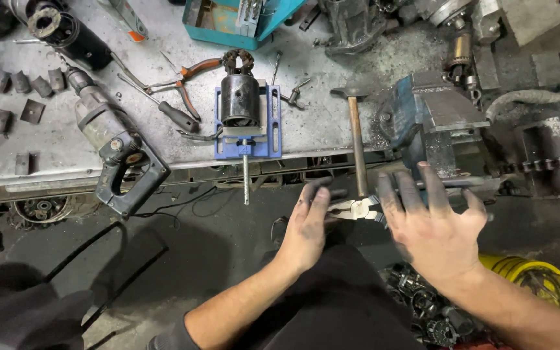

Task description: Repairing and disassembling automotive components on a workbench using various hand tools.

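White-jawed pliers [356, 209], roughly level, just below the bench edge [163, 170].
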